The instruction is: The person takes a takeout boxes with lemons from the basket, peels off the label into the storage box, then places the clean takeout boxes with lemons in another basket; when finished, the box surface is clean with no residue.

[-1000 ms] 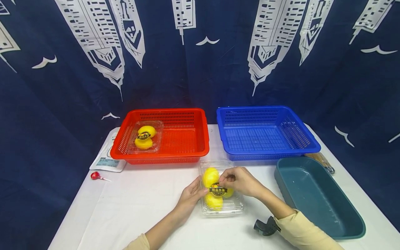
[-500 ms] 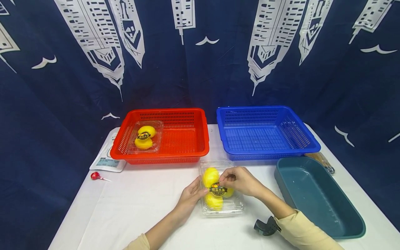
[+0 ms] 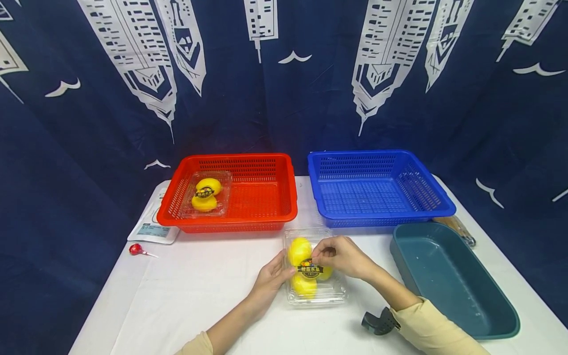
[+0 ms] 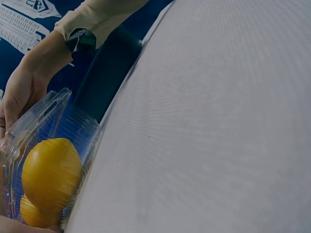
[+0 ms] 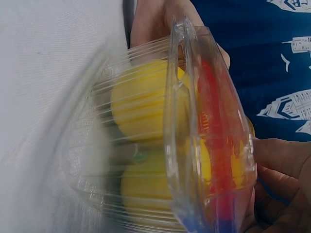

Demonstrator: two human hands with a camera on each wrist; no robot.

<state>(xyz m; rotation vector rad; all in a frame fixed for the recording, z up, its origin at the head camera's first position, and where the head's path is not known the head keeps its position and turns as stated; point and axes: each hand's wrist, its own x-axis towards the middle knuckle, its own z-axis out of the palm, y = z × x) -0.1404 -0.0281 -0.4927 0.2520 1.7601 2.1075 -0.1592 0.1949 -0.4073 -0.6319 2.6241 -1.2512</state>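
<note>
1. Head view: the clear clamshell box [image 3: 330, 296] of lemons [image 3: 300, 250] lies on the white tabletop [image 3: 195, 281], between the two hands, with a black-and-gold fruit label [image 3: 310, 270] on its lid. The left hand [image 3: 268, 278] grips the box's left side, thumb over the lid. The right hand [image 3: 339, 257] appears to pinch the label's upper edge. Beyond the box to the left is the red basket [image 3: 239, 222], with a second labelled box [image 3: 220, 209] in it; beyond it to the right is the blue basket [image 3: 381, 215], and at its right the teal tray [image 3: 457, 281]. I judge that the label could crease or sit crooked if the right fingertips pull unevenly, and that the box could twist if the left grip slackens.

2. Left wrist view: one lemon shows large through the box's ribbed wall, another partly below it. The box lies just ahead of the left hand, of which only a sliver shows; the right hand is at the lid's far side. Pressing hard there might flex the thin lid, I think.

3. Right wrist view: the box stands between both hands, blurred toward its base. The right fingers are bent close by the lid; their contact with the label cannot be made out.
</note>
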